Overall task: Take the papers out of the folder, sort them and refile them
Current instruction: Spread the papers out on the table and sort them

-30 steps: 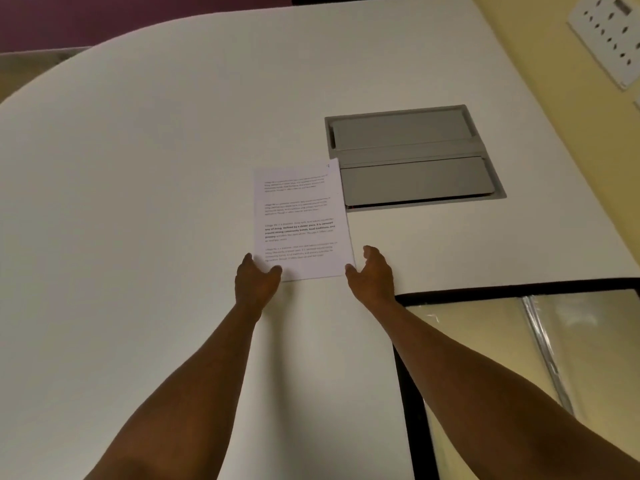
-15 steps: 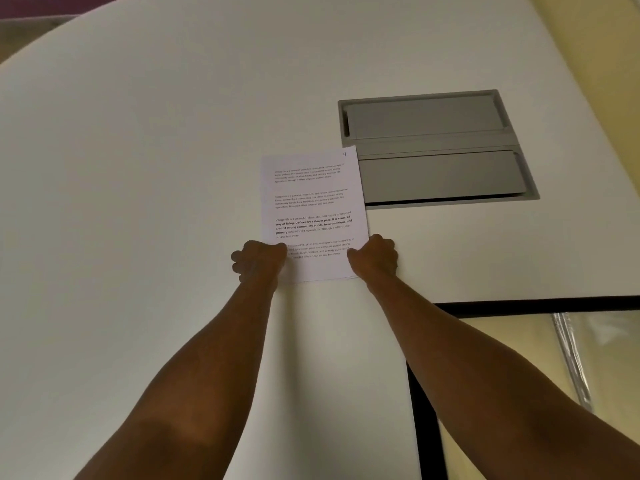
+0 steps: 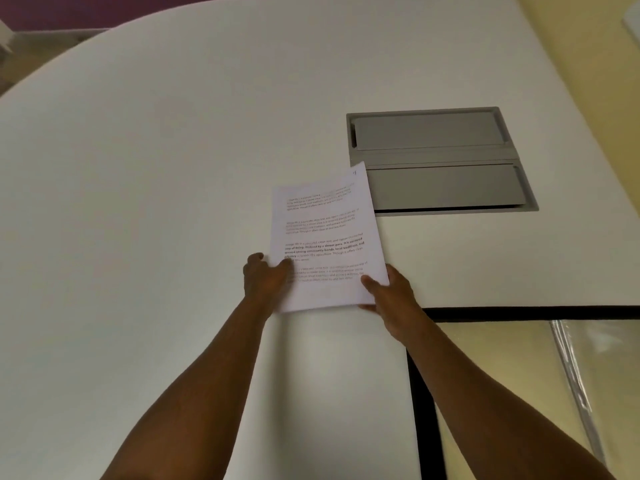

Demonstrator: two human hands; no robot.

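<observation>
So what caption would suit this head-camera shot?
Both hands, left hand and right hand, grip printed papers over a white table.

White printed papers (image 3: 325, 233), near edge lifted, far corner pointing to 1 o'clock; open clear folder (image 3: 540, 386) at 4 o'clock.

A big white table (image 3: 156, 202) with a round edge fills most of the view. A gray metal box (image 3: 440, 157) with two flat lids is set into the table top. On the right is a yellow wall (image 3: 595, 64). At the top left is a strip of purple wall (image 3: 104, 8).
</observation>
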